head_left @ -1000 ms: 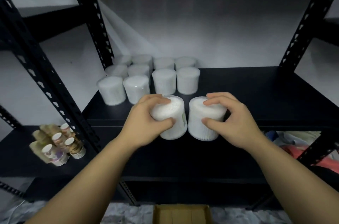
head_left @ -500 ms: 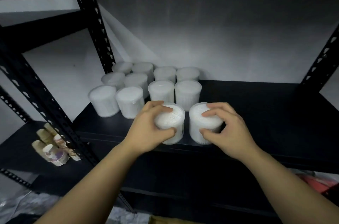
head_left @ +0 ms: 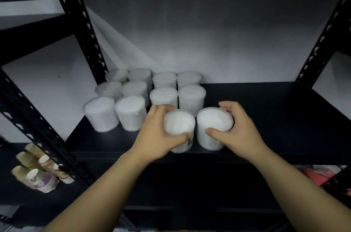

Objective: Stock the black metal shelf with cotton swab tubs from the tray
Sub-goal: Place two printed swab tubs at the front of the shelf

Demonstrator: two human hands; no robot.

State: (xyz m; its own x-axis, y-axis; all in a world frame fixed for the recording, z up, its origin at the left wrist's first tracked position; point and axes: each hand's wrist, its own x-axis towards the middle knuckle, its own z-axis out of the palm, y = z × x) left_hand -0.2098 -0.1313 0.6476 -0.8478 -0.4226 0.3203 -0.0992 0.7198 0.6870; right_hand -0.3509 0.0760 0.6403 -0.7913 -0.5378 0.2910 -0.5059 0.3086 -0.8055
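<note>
Dim grey wall and black steel uprights frame the scene, and the shelf (head_left: 266,117) board runs dark across the middle of the view. Nearest the camera, two bare forearms reach up to its front edge. The left hand (head_left: 157,134) is wrapped round the left tub (head_left: 179,130), thumb in front and fingers curled behind it; the right hand (head_left: 238,129) clasps the right tub (head_left: 214,127) the same way, thumb on the near wall, fingers over the far rim. Both tubs appear to stand on the board close to the front lip, just beside each other (whether their walls touch I cannot tell).

Judged from this, the step in hand is setting down a pair. Next would be sliding them back until they line up as the front of the two right-hand columns, then letting go without tipping either.

Farther back, the stocked tubs (head_left: 131,98) stand in tidy rows towards the left rear corner, near the wall. Down on a lower level to the left lie some paper cups (head_left: 38,172).
</note>
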